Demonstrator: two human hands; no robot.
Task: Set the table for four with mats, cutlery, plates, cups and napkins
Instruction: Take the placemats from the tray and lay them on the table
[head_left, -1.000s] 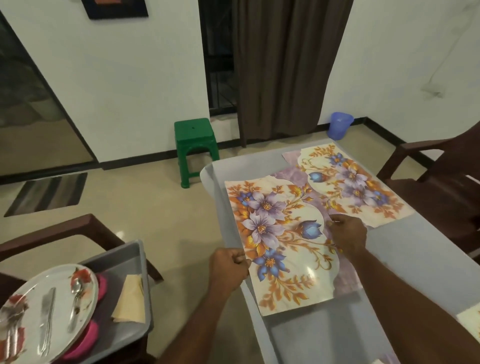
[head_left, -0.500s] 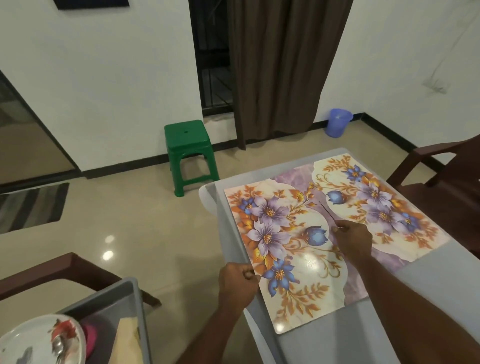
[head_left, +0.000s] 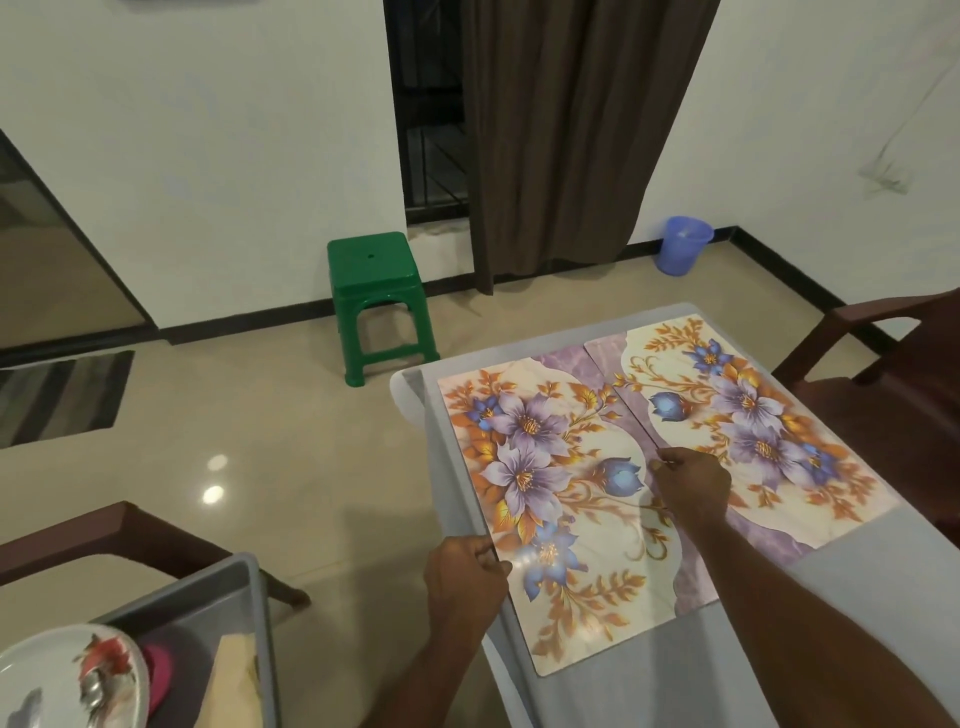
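Floral mat (head_left: 566, 514) flat on grey table (head_left: 857, 623), left hand (head_left: 465, 574) pinching its edge, right hand (head_left: 693, 486) pinching its far edge.

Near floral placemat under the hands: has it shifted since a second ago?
Yes. The near floral placemat overlapped the far floral placemat; against the grey table it has slid left, and they now lie edge to edge.

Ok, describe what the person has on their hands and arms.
Nothing that shows. The left hand and right hand are bare, with no gloves, rings or watch visible. Both forearms are uncovered up to the frame edge; no sleeve comes into view.
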